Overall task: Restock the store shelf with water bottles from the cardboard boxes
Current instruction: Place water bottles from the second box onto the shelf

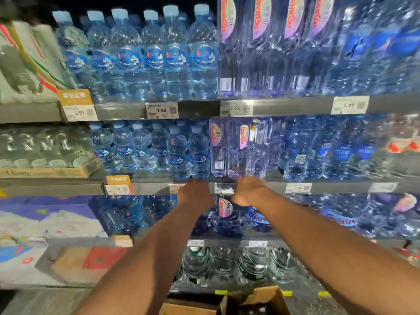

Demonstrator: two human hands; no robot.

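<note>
Two hands up at the middle shelf (341,188) lip, left hand (195,193) and right hand (248,189) at the bases of water bottles (200,153) standing at their twelve o'clock, fingers hidden, grip not tellable; seating step, likely; next calls for squaring them, then the cardboard box (261,298) at six o'clock.

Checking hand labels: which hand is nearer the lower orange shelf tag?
Left. The left hand is to the right of the lower orange tag on the same shelf edge; the right hand sits farther right, beyond it.
</note>
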